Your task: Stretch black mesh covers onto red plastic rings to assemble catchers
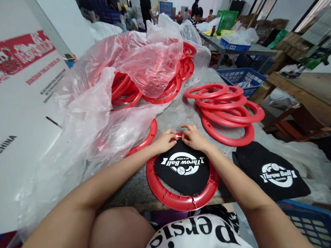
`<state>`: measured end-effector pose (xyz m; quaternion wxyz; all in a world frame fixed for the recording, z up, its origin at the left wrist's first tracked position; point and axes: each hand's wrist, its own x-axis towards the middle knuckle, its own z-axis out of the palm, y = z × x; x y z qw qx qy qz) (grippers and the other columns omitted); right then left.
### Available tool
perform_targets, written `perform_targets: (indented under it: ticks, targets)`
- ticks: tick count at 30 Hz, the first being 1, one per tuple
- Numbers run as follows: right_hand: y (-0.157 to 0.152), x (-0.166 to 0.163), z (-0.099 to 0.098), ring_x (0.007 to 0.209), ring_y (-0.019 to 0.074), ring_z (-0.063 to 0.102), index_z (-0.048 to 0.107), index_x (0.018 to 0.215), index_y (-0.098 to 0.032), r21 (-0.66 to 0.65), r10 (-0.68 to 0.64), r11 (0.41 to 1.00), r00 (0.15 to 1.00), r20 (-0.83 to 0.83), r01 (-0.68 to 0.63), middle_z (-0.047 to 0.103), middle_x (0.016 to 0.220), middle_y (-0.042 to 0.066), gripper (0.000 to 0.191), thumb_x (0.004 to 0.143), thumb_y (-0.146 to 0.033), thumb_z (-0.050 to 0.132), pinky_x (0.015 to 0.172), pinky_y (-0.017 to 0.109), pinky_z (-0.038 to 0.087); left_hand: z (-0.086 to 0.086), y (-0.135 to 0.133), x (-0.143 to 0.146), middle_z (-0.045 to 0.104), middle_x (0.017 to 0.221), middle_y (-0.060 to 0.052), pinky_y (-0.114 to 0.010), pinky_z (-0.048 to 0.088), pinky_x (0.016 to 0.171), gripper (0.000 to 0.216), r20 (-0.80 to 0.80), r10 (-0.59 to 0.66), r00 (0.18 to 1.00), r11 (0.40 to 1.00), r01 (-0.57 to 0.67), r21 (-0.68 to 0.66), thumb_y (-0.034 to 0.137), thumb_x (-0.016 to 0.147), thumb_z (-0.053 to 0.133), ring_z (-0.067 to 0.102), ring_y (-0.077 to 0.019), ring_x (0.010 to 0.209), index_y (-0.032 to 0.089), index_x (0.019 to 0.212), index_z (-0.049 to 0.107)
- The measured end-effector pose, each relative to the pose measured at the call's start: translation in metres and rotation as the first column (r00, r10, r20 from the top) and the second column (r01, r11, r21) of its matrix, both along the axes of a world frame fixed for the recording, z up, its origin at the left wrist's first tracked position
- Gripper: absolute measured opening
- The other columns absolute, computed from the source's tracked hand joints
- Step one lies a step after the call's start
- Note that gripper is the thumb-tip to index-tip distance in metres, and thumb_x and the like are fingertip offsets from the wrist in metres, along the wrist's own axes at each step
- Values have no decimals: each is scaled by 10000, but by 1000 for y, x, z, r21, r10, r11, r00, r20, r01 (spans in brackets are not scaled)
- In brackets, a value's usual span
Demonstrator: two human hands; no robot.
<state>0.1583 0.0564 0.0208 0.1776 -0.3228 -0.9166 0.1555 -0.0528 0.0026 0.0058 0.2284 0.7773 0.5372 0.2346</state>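
A red plastic ring [181, 201] lies at the table's near edge, its ribbed side up. Inside it is a round black cloth [181, 183] with a white "Throw Ball" print. At the ring's far rim, my left hand [167, 141] pinches the cloth's edge with bent fingers. Close beside it, my right hand [193, 137] grips the same edge between thumb and fingers, its index finger raised a little. The fingers hide the exact place where cloth meets rim. More black printed cloths [275, 173] lie to the right.
Several red rings [226, 139] are stacked loosely at the right. A clear plastic bag [147, 58] full of red rings fills the left and back. A white carton [14, 128] stands far left. Blue crates [314, 225] sit beside the table; people are in the background.
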Motion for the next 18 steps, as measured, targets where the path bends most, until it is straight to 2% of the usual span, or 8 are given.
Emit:
perform_targets:
  ticks: [4,9,14,18]
  targets:
    - [1,3,-3,1331,294,450,635,827,-186,-42,24,999,991,-130,-29,547,1414,142,69,872,-182,583,1135,548,357,5,2,7,604,1264,-68,-449,410,1168,163,-1,75,997,995,-75,-70,272,855,671,557,-265,1267,222,985,756]
    - [0,3,-10,1331,276,462,611,811,-197,-53,21,998,972,-232,-34,575,1378,128,68,874,-193,585,1136,539,347,6,7,11,616,1276,-39,-464,374,1181,87,34,143,989,976,-136,-169,253,810,711,527,-274,1288,236,887,748]
    - [0,3,-10,1269,275,500,624,812,-191,-61,30,997,974,-222,-45,599,1343,136,79,880,-190,585,1108,513,376,7,14,15,658,1172,-32,-409,423,1119,55,106,230,968,951,-200,-237,179,759,721,568,-247,1225,208,781,680]
    - [11,3,1,1225,275,535,672,867,-184,-125,35,991,990,-135,-53,631,1305,126,43,856,-186,630,1104,506,390,7,17,17,668,1109,-37,-377,461,1059,78,159,255,954,946,-212,-245,128,758,689,610,-222,1127,194,736,653]
